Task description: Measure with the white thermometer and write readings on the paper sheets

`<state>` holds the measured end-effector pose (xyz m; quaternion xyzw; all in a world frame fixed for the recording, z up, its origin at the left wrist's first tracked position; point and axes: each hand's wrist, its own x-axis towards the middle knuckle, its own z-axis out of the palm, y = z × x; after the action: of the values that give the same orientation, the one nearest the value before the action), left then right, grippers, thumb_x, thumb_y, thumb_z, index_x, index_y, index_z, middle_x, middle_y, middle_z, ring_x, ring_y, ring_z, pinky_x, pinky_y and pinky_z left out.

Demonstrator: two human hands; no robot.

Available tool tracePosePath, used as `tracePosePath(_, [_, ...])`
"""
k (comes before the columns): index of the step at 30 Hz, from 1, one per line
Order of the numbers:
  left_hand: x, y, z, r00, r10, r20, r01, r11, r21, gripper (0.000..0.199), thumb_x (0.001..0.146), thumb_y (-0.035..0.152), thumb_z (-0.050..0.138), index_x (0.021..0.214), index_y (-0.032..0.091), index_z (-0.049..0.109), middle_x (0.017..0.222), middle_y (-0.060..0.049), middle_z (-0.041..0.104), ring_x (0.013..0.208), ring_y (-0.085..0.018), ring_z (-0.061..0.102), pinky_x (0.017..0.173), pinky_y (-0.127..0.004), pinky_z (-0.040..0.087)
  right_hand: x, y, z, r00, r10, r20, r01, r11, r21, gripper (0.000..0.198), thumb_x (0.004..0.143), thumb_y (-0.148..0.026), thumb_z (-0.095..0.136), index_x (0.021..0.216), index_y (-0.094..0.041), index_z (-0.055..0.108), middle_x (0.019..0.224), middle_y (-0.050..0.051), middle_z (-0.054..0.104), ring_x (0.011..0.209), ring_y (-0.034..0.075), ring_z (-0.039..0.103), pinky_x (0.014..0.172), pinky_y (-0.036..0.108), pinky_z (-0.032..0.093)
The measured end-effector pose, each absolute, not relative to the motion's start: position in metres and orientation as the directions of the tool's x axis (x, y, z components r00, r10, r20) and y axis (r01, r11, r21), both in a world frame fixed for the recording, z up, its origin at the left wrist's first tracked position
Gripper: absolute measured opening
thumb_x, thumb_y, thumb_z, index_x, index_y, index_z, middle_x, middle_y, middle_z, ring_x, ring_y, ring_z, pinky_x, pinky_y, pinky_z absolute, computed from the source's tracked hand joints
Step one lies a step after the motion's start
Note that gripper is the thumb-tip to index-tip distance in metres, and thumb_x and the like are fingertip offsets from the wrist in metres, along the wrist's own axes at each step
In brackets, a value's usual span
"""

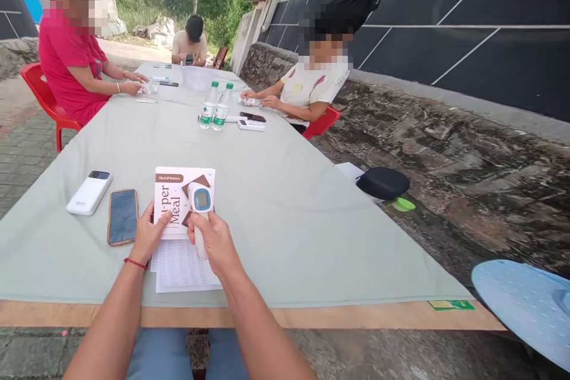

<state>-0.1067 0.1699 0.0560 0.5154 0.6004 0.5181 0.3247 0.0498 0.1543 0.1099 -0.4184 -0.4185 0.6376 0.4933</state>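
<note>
My right hand (pixel 214 238) is wrapped round the handle of a white infrared thermometer (pixel 195 197), whose blue-framed screen faces me. Behind the thermometer is a white and brown box (pixel 178 177) printed "NutriMotion" and "Meal". At its left edge, my left hand (pixel 152 230) grips the box, thumb on the front face. Printed sheets (pixel 184 276) lie on the table under the box and partly beneath my right hand. A brown-cased phone (pixel 123 217) rests just left of my left hand, with a white power bank (pixel 89 192) beyond it.
Two green-capped water bottles (pixel 214 108) stand mid-table on the pale cloth (pixel 276 208). Near them lie a dark phone (pixel 252 117) and a white power bank (pixel 250 125). Three other people sit along the table, around a whitish basin (pixel 200 79). A blue stool (pixel 525 303) stands at the right.
</note>
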Motion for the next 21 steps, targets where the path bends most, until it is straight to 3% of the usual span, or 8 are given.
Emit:
tracePosePath(7, [-0.108, 0.170, 0.060, -0.266, 0.956, 0.124, 0.283, -0.045, 0.958, 0.059, 0.076, 0.058, 0.061, 0.116, 0.014, 0.062, 0.110, -0.011, 0.069, 0.103, -0.029, 0.062, 0.090, -0.039, 0.048, 0.072, 0.123, 0.142, -0.084, 0.995, 0.044, -0.378, 0.009, -0.926, 0.023, 0.078, -0.043, 0.061, 0.077, -0.020, 0.055, 0.064, -0.002, 0.054, 0.058, 0.012, 0.045, 0.055, 0.026, 0.036])
tracePosePath(15, [-0.110, 0.173, 0.062, -0.271, 0.953, 0.136, 0.307, -0.049, 0.950, 0.056, 0.076, 0.057, 0.060, 0.114, 0.015, 0.062, 0.113, -0.012, 0.068, 0.104, -0.030, 0.062, 0.090, -0.039, 0.047, 0.095, 0.097, 0.149, -0.090, 0.991, 0.100, -0.359, 0.062, -0.931, 0.025, 0.081, -0.043, 0.058, 0.075, -0.019, 0.056, 0.069, 0.000, 0.054, 0.064, 0.014, 0.047, 0.061, 0.028, 0.038])
tracePosePath(18, [-0.112, 0.173, 0.067, -0.276, 0.953, 0.122, 0.319, -0.029, 0.947, 0.057, 0.075, 0.058, 0.061, 0.114, 0.016, 0.063, 0.113, -0.012, 0.068, 0.104, -0.030, 0.062, 0.089, -0.039, 0.048, 0.111, 0.101, 0.143, -0.074, 0.991, 0.109, -0.250, 0.087, -0.964, 0.024, 0.082, -0.044, 0.057, 0.079, -0.020, 0.057, 0.071, 0.001, 0.055, 0.066, 0.015, 0.049, 0.064, 0.029, 0.040])
tracePosePath(21, [-0.113, 0.169, 0.070, -0.258, 0.963, 0.081, 0.327, 0.008, 0.945, 0.059, 0.071, 0.060, 0.064, 0.110, 0.014, 0.064, 0.111, -0.013, 0.069, 0.103, -0.031, 0.062, 0.088, -0.040, 0.048, 0.137, 0.125, 0.122, 0.051, 0.993, 0.107, 0.105, 0.101, -0.989, 0.031, 0.079, -0.044, 0.057, 0.099, -0.021, 0.061, 0.084, 0.004, 0.061, 0.078, 0.020, 0.054, 0.071, 0.032, 0.043])
